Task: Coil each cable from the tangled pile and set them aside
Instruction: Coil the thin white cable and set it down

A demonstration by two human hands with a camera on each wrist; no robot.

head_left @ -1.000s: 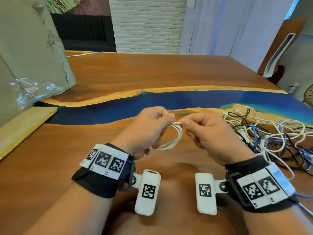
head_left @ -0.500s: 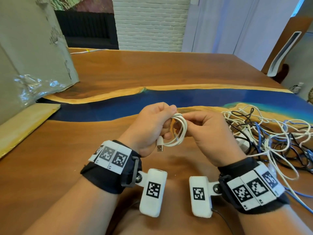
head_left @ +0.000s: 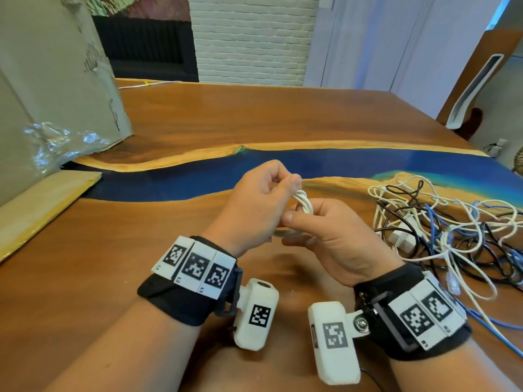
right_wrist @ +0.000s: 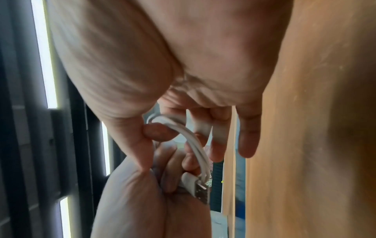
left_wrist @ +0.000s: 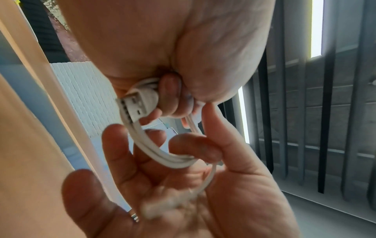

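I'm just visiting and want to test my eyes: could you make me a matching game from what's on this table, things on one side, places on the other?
Things:
1. white cable
2. tangled pile
3. cardboard
4. blue strip

Places:
A. on the table's right side
B. across the table's middle
C. standing at the far left
D. held between both hands

Pairs: 1-D, 2-A, 3-C, 4-B

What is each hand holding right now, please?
Left hand: closed, grips the coiled white USB cable near its plug.
Right hand: thumb and forefinger pinch the same coil; other fingers loose.
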